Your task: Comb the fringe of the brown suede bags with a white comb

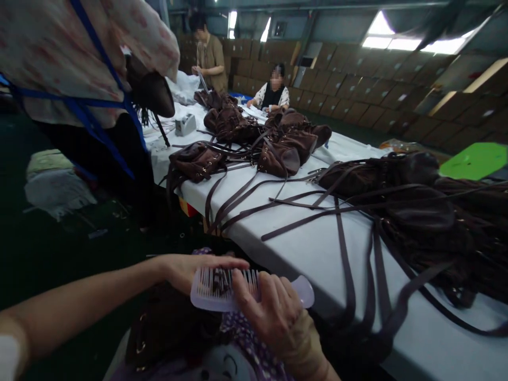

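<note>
My right hand [273, 307] is wrapped round a pale lilac comb [212, 302], whose rounded handle end sticks out to the right. Dark brown strands [220, 281] show between the comb's teeth; what they belong to is partly hidden. Just behind the teeth, my left hand [186, 270] lies flat with its fingers stretched to the right. Whether it touches the strands, I cannot tell. Below the hands, a dark brown bag [166, 328] with metal eyelets rests on my lap, over purple dotted cloth [248, 330].
A long table with a white cover [254, 211] carries several brown bags [280, 153], their straps [222, 211] hanging over the near edge. More bags [428, 211] and a green sheet [474, 161] lie right. A person [99, 69] stands close at left; two people work farther back, before stacked cartons [357, 92].
</note>
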Tool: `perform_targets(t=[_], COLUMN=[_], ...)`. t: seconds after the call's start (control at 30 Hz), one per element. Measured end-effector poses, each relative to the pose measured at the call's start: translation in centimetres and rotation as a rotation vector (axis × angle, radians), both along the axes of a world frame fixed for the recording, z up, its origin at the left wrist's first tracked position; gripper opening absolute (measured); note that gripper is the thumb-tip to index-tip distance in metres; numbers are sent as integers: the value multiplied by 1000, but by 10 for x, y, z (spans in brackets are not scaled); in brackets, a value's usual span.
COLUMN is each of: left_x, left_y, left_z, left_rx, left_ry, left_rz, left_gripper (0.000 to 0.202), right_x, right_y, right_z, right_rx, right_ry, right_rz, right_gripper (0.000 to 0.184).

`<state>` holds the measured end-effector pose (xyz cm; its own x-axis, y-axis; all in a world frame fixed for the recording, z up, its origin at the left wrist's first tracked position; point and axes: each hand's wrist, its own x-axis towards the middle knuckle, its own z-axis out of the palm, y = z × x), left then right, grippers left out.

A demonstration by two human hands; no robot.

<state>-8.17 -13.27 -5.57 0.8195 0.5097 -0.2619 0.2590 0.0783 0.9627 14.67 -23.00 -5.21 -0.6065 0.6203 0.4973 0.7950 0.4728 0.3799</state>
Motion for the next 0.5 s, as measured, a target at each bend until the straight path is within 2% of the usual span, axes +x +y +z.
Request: perform_targets(t=[0.03, 0.1, 0.17, 0.23, 0.33, 0.4, 0.5], left_x=[13, 28, 29, 20, 1, -10, -18], left_y=[-7, -21, -33, -39, -40, -37, -36], left_z=[-3, -13, -23, -29, -36, -44, -56], left_rx=[-110, -182, -178, -158, -177, -250, -338], left_ry=[-27, -39, -53, -63, -53, -45, -6], left_rz=[43, 104, 124, 65, -29, 18, 168], left_gripper=[41, 7, 20, 35, 41, 43, 43], right_x=[1, 8, 17, 30, 65, 103, 157], right_y=[2, 4, 2, -1, -9, -19, -37], right_z=[4, 9, 8, 1, -16, -26, -36], right_rx=[11, 27, 10, -51, -146, -130, -13], right_ry=[-23, -75, -134, -180, -201, -175, -109], right_rz=[4, -6, 5, 51, 81, -64, -426], right_gripper=[39, 38, 38, 38, 42, 48, 53])
